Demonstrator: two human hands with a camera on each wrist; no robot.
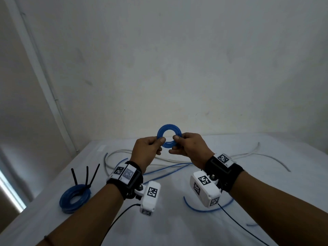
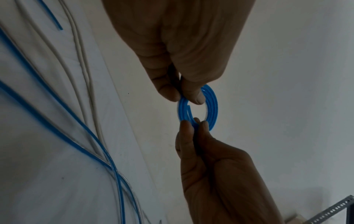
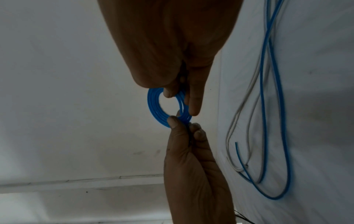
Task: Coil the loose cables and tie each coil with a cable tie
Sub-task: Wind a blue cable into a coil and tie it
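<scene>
A small flat blue cable coil [image 1: 169, 128] is held up in the air above the white table [image 1: 177, 228], in front of the wall. My left hand [image 1: 159, 140] pinches its left side with thumb and fingers. My right hand [image 1: 176, 138] pinches its right side the same way. In the left wrist view the coil [image 2: 211, 106] shows several turns and a loose inner end, with my left hand [image 2: 182, 97] above and my right hand [image 2: 193, 125] below. In the right wrist view the coil [image 3: 153, 104] sits between my right hand [image 3: 181, 100] and my left hand [image 3: 182, 124].
A larger blue coil [image 1: 74, 199] lies at the table's left edge, with three black cable ties [image 1: 87, 174] sticking up from it. Loose blue cables [image 1: 168, 167] and white cables [image 1: 248, 155] sprawl under and behind my hands. Another blue cable [image 1: 204, 209] curves near the front right.
</scene>
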